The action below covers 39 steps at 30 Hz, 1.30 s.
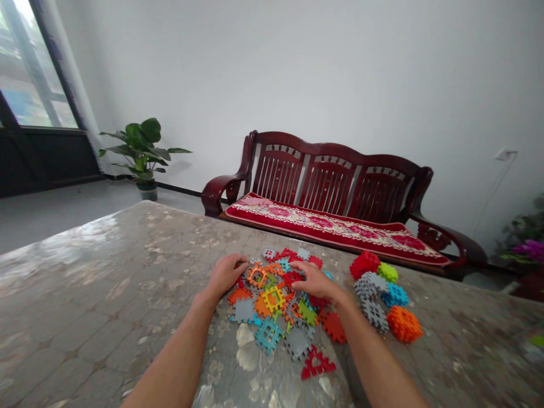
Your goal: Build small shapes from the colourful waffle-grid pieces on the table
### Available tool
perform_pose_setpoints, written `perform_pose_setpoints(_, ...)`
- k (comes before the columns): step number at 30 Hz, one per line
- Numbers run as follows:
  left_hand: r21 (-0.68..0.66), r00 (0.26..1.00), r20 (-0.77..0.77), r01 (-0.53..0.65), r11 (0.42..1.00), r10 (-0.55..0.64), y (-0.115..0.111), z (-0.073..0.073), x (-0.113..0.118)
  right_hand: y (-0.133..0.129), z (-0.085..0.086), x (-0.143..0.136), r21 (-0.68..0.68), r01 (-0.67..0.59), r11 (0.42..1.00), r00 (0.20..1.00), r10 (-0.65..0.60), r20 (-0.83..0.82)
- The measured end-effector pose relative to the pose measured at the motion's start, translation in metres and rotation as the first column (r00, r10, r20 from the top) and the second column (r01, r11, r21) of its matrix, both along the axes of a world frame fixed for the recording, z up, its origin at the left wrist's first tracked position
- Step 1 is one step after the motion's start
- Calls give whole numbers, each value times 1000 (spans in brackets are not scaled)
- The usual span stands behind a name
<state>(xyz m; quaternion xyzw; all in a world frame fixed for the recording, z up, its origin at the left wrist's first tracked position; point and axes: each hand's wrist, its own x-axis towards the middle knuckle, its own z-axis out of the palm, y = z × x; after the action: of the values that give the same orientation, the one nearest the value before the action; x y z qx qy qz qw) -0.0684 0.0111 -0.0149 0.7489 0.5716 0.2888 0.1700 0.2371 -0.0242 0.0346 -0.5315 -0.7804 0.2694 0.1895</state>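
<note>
A loose pile of flat plastic interlocking tiles (276, 300) in red, orange, yellow, grey, teal and green lies on the patterned table (106, 294). My left hand (225, 273) rests at the pile's left edge, fingers curled down onto the tiles. My right hand (312, 280) lies palm-down on the pile's right part, fingers pointing left over a red tile. Whether either hand grips a tile is hidden by the fingers. To the right stands a cluster of assembled tile blocks (380, 294): red, green, grey, blue and an orange one (403, 324).
A dark red wooden bench (331, 187) with a red floral cushion stands behind the table's far edge. A potted plant (142, 150) sits on the floor at the left near a window. Flowers (529, 249) show at the far right.
</note>
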Motion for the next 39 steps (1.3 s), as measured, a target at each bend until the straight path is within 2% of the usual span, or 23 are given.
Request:
perform_pose_setpoints(3, -16, 1000, 7, 0, 1000, 0, 0, 0, 0, 12, -1, 2, -129, -45, 991, 999, 46, 2)
perform_pose_setpoints(7, -45, 1000, 23, -4, 999, 5, 0, 2, 0, 15, -6, 1, -129, -33, 991, 999, 33, 0)
perform_pose_setpoints(10, -49, 1000, 15, -8, 999, 8, -1, 3, 0, 9, -7, -1, -63, -18, 998, 1000, 17, -18)
perform_pose_setpoints(14, -42, 1000, 12, 10, 999, -10, 1, 1, -1, 0, 0, 12, 136, 44, 990, 997, -34, -73)
perform_pose_setpoints(16, -48, 1000, 19, 10, 999, -10, 2, 0, -1, -3, 7, 30, 229, 134, 964, 990, -117, -84)
perform_pose_setpoints(19, -52, 1000, 27, 8, 999, -7, 4, -2, -2, -5, 16, 71, 309, 279, 909, 960, -259, -106)
perform_pose_setpoints(24, -34, 999, 39, 22, 999, -20, 7, -5, -5, 3, 22, 151, 351, 492, 797, 869, -469, -154)
perform_pose_setpoints(28, -47, 998, 61, 6, 999, -3, 8, -5, -6, 14, 21, 196, 350, 616, 706, 782, -602, -162)
perform_pose_setpoints(32, -78, 998, 68, -10, 997, 16, 8, -3, -5, 24, 20, 217, 341, 661, 668, 740, -656, -150)
perform_pose_setpoints(39, -75, 998, 55, 31, 997, -26, 10, -8, -7, 30, 13, 227, 319, 694, 646, 712, -682, -167)
